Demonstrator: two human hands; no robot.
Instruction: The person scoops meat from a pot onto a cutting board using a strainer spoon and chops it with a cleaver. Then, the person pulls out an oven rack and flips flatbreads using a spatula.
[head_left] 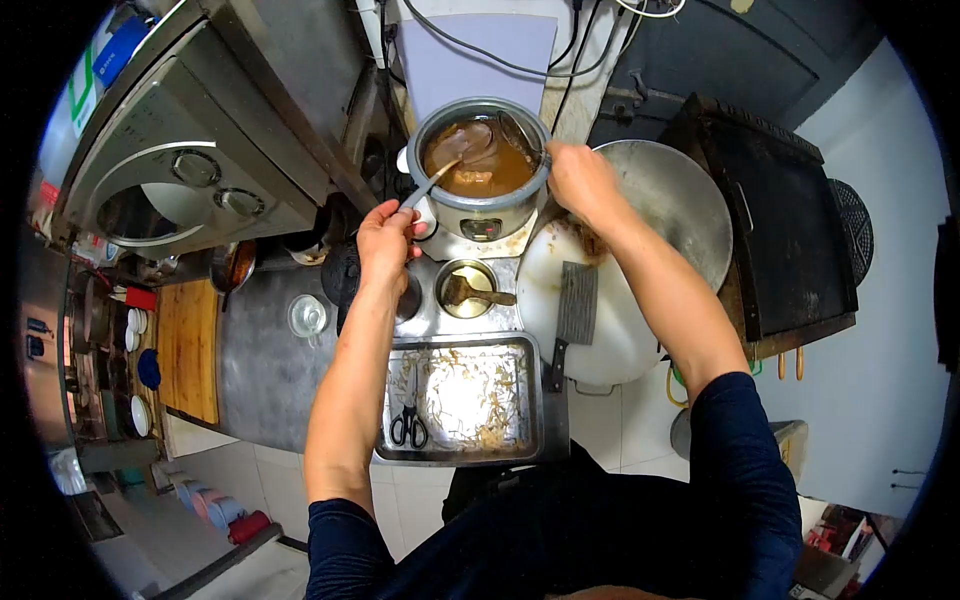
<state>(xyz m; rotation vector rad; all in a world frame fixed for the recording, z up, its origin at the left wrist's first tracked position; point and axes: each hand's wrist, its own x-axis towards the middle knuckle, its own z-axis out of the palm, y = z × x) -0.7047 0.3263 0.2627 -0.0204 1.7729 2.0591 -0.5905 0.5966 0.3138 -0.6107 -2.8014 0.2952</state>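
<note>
A round cooker (482, 222) full of brown broth stands at the back centre, with a pale chunk (474, 182) in the liquid. My left hand (385, 240) is closed on the handle of a ladle (430, 186), whose end reaches into the broth. At the pot's right rim my right hand (583, 180) grips the handle of a dark strainer or ladle (517, 132), its head partly in the pot. Below the cooker sits a metal bowl (467, 275) of yellowish liquid, with a brush (478, 292) across it.
A metal tray (538, 395) with scraps and black scissors (409, 428) lies nearest me. A cleaver (577, 310) rests on a white round board (535, 290). Right of it is a large wok (700, 215); a glass mug (308, 316) stands left.
</note>
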